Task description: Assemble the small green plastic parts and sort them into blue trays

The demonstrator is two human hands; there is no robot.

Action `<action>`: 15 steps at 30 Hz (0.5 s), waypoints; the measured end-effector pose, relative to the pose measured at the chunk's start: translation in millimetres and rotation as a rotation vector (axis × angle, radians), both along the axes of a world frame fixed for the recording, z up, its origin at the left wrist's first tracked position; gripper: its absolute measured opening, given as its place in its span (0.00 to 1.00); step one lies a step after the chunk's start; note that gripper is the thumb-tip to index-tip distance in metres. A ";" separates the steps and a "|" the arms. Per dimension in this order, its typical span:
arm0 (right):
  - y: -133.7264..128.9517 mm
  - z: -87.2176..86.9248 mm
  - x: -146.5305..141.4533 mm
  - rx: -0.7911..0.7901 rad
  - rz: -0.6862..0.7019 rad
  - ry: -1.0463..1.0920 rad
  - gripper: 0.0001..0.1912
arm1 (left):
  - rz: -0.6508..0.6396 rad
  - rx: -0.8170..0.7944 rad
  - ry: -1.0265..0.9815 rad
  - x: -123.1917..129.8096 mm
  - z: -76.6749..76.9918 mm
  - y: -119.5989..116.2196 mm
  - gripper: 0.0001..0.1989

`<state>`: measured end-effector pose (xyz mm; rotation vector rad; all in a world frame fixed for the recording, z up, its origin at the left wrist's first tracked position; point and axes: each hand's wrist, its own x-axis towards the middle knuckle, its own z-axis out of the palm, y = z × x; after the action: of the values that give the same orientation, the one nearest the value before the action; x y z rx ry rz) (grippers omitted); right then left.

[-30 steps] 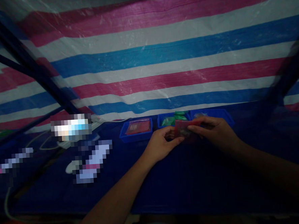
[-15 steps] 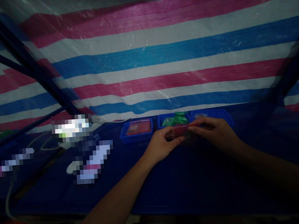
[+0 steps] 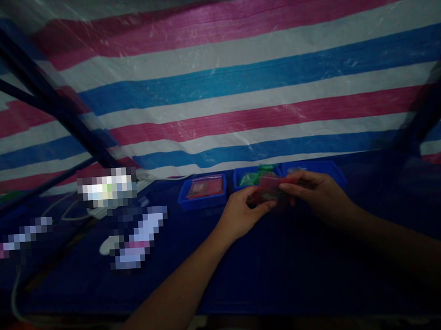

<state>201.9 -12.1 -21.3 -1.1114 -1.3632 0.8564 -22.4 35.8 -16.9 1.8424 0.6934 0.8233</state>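
Observation:
Between my two hands is a small reddish see-through plastic bag [image 3: 269,183], held up in front of the blue bins. My left hand [image 3: 240,211] grips its left side, thumb toward me and fingers behind. At its right edge my right hand [image 3: 317,189] pinches the plastic between thumb and fingers. Something pale seems to show low in the bag, too dim to name. Just behind stands a blue bin [image 3: 237,186] of green plastic packets [image 3: 249,178]. Left of it, another blue bin [image 3: 204,202] holds a stack of reddish plastic bags [image 3: 206,187].
A third blue bin [image 3: 331,170] with clear packets stands behind my right hand. To the left on the blue table [image 3: 138,289] lie a pale oval object [image 3: 111,245], a blurred-out strip [image 3: 146,234] and white cables [image 3: 68,210]. A striped sheet [image 3: 238,84] hangs behind.
The reddish bag has tilted up, so more of its face shows above my left hand. My right fingers have shifted slightly along its edge.

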 end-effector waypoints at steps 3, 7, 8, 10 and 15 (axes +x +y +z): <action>2.8 -1.7 0.2 -0.008 -0.037 0.073 0.15 | 0.081 -0.028 -0.083 -1.2 6.5 1.1 0.18; 2.8 -1.8 -0.9 -0.046 -0.008 0.035 0.15 | 0.146 -0.063 -0.232 -6.6 14.7 5.8 0.16; 2.4 -1.3 -1.1 -0.054 0.012 0.025 0.15 | 0.166 -0.038 -0.243 -9.0 16.9 7.4 0.15; 1.7 -0.3 -1.3 -0.062 0.038 0.015 0.15 | 0.276 0.063 -0.254 -16.1 22.7 10.6 0.13; 1.7 1.6 -1.3 -0.071 0.052 0.024 0.16 | 0.768 0.469 -0.200 -52.8 46.2 18.8 0.15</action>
<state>200.7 -10.4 -19.7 -1.1203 -1.3563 0.9597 -75.1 54.5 29.3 1.8485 1.1749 1.7648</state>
